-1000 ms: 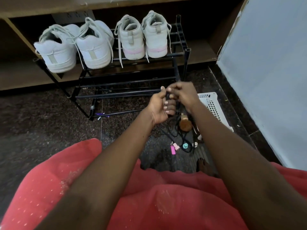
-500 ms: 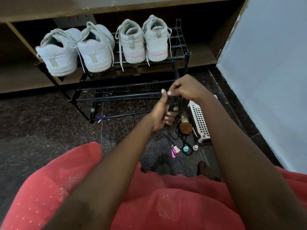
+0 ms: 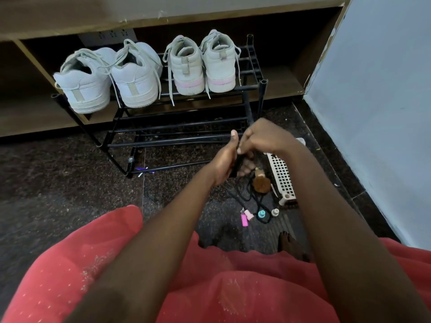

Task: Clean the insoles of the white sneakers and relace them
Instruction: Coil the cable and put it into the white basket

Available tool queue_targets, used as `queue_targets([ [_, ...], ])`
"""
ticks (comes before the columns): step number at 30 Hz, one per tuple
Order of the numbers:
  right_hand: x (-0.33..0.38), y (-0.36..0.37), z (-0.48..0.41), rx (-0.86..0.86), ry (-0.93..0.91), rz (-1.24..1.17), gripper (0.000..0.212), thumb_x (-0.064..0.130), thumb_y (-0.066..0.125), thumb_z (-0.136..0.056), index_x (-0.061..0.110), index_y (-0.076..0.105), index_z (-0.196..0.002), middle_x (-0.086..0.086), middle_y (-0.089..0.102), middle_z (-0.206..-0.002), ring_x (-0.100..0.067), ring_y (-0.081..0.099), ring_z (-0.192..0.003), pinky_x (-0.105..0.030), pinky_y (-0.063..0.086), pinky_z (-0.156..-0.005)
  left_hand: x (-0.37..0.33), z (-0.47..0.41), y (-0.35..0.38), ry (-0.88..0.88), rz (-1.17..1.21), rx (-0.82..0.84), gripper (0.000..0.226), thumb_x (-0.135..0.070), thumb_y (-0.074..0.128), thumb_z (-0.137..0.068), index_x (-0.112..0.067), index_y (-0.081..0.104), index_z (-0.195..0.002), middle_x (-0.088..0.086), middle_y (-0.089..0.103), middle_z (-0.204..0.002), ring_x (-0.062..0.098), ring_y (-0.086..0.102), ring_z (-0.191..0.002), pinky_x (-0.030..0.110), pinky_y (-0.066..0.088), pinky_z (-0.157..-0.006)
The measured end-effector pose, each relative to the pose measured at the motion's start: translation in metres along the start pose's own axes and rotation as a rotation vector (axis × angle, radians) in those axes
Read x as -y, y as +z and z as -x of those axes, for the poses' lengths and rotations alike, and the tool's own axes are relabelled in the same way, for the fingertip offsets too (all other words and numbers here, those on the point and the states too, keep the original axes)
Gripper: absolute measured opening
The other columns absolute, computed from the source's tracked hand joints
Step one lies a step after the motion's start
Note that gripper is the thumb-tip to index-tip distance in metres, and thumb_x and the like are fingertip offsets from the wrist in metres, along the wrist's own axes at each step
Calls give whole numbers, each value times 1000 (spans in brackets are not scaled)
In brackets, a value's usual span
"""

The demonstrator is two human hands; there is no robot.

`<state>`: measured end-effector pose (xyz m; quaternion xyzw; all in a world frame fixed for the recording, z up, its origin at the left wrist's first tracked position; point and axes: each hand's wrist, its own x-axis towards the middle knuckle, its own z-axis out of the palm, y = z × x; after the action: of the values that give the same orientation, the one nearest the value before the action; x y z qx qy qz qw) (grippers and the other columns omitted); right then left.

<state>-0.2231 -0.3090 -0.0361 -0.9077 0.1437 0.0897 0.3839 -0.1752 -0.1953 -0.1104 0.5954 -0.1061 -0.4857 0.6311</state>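
Two pairs of white sneakers stand heels toward me on a black rack (image 3: 186,125): a plain pair (image 3: 86,89) (image 3: 137,83) on the left and a pink-striped pair (image 3: 187,71) (image 3: 220,66) on the right, all with loose laces hanging. Below the rack's front, my left hand (image 3: 224,160) grips a dark narrow object (image 3: 237,163). My right hand (image 3: 263,136) pinches its top end from above. What the object is cannot be made out. Black cords (image 3: 247,195) trail from under my hands onto the floor.
A white perforated basket (image 3: 281,177) stands on edge right of my hands, with a brown brush (image 3: 261,184) beside it. Small bottles (image 3: 261,214) and a pink item (image 3: 244,220) lie near my foot. A pale wall (image 3: 384,113) closes the right side; a wooden shelf runs behind the rack.
Both hands stay together on the dark object. My right hand has shifted over the top of the left. The view has tipped so the rack sits lower in frame.
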Motion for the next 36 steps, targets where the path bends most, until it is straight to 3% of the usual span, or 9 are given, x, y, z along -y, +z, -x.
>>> queue_targets([
  [3,-9,-7,-14,-158,-73,-277,11,7,72,-75,14,69,-68,0,64,-67,-4,57,-64,-17,41,-63,-9,6,-1,-63,177,134,71,-71,11,-89,-12,46,-69,-5,34,-45,8,27,-37,21,23,-42],
  [8,-48,58,-17,-190,136,-965,22,-2,51,-90,11,63,-76,3,60,-57,-1,40,-39,-17,27,-39,-15,2,-9,61,637,206,46,-34,26,-100,-16,50,-64,-7,38,-45,5,34,-37,17,30,-41],
  [11,-48,77,1,-21,222,-771,16,0,54,-89,8,64,-80,-3,55,-60,-3,36,-40,-17,24,-39,-11,-4,-12,182,759,-24,32,-25,29,-102,-14,48,-79,-1,63,-64,11,59,-57,22,50,-57],
  [14,-34,57,8,92,194,-365,11,3,63,-81,-5,69,-85,-8,61,-64,-9,46,-48,-20,33,-45,-4,-6,-10,145,484,-176,36,-34,27,-103,-12,52,-90,5,68,-92,17,64,-85,26,50,-75],
  [19,-4,-1,3,-90,57,-156,5,8,70,-78,4,72,-75,-4,60,-57,-6,48,-43,-16,36,-44,4,1,1,-37,-50,2,79,-67,5,-91,-10,57,-76,2,62,-55,12,53,-47,23,37,-49],
  [25,-32,22,-14,-243,47,-683,11,11,58,-91,9,65,-82,-1,60,-62,-5,53,-51,-20,45,-53,-5,-1,-9,-130,347,148,60,-61,25,-93,-18,41,-53,-10,26,-37,3,20,-29,17,10,-37],
  [30,-42,60,7,243,189,-1446,37,30,32,-101,9,62,-97,-5,71,-79,-14,69,-68,-30,58,-63,-3,0,-14,-90,468,302,32,-36,51,-78,-19,45,-51,-10,30,-38,6,10,-39,17,16,-39],
  [33,-47,60,9,236,278,-1478,31,17,30,-102,9,60,-99,-7,72,-77,-16,69,-63,-28,56,-53,2,3,-15,-98,539,339,5,-19,46,-65,-15,47,-61,-8,31,-47,6,20,-42,18,24,-44],
  [36,-59,58,10,165,431,-1455,31,3,30,-100,8,59,-91,-10,71,-68,-19,68,-55,-26,54,-46,13,-4,-14,-155,541,306,18,-17,35,-65,-11,52,-67,-3,36,-53,9,33,-44,20,37,-48],
])
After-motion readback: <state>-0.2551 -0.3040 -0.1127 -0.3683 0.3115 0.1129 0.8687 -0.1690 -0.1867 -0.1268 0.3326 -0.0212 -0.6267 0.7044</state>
